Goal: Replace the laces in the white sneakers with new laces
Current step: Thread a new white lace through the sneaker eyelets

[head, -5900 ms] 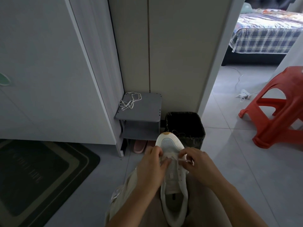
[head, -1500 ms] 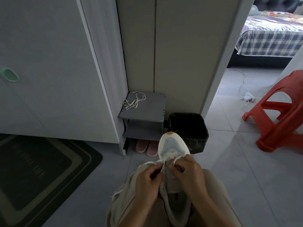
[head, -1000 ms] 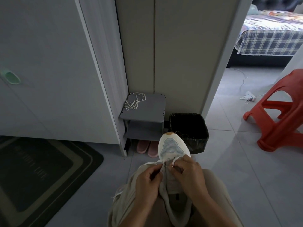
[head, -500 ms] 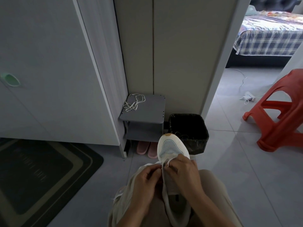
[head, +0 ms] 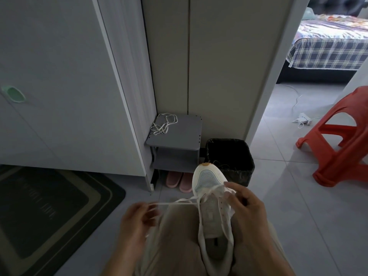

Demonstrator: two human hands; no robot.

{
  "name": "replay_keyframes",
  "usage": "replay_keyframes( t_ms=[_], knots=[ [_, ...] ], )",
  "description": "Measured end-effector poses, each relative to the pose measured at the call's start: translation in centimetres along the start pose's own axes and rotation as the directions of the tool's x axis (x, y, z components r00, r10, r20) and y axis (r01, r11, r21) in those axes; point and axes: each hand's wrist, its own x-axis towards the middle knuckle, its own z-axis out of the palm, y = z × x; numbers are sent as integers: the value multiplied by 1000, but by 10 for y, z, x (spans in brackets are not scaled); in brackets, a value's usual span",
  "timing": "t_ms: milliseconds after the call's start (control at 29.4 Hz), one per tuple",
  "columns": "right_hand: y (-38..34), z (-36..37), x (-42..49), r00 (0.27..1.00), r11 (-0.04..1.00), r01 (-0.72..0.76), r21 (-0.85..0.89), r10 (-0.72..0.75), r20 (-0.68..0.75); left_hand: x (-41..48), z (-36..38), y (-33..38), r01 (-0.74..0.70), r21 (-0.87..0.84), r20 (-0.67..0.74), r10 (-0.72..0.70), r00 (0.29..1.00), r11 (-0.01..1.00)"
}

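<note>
White lace (head: 179, 202), pinched by left hand (head: 137, 218) and right hand (head: 246, 204) (sneaker (head: 214, 216) between), runs taut; black bin (head: 231, 154) beyond right fingertips (head: 231, 186).

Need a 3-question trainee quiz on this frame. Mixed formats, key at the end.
1. True or false: the left hand pinches a lace stretched out from the sneaker.
2. The loose lace bundle lies on: A) the grey shelf; B) the red stool; C) the doormat.
3. Short answer: what stands on the floor just past the sneaker's toe?
Key: 1 true. 2 A. 3 the black bin.
</note>
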Motion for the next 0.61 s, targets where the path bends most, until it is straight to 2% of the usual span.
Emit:
replay_keyframes(
  t_ms=[102, 170, 204, 272, 306, 340, 374, 408, 476, 544, 613],
  knots=[
    [2, -14, 3, 999, 1000, -13, 12, 13, -47, 32, -59, 11, 46, -154, -250, -84, 965, 987],
    [8, -19, 7, 997, 998, 2, -66, -8, -79, 45, -85, 14, 51, -146, -389, -105, 915, 988],
    [12, -21, 10, 997, 991, 18, -132, -28, -73, 48, -90, 12, 56, -85, -416, -87, 905, 995],
    [20, -21, 15, 998, 950, 49, -309, -55, -9, 50, -87, 3, 44, 234, -413, 58, 909, 971],
    [24, -21, 18, 998, 915, 66, -397, -56, 38, 46, -80, -2, -2, 456, -369, 192, 909, 890],
    [29, -21, 19, 995, 885, 88, -457, -59, 78, 41, -70, -5, -48, 662, -296, 319, 900, 748],
    [32, -21, 21, 993, 864, 106, -492, -64, 101, 36, -59, -9, -129, 806, -174, 440, 881, 577],
    [33, -21, 22, 991, 853, 120, -509, -75, 108, 30, -46, -13, -264, 857, -3, 515, 857, 443],
    [35, -22, 28, 989, 827, 142, -544, -93, 116, 9, -9, -20, -504, 774, 281, 505, 816, 383],
    [35, -23, 35, 987, 788, 141, -600, -64, 147, -9, 28, -26, -670, 672, 525, 435, 731, 315],
    [34, -26, 40, 982, 758, 140, -637, -23, 188, -15, 51, -32, -727, 621, 614, 394, 684, 294]
  ],
)
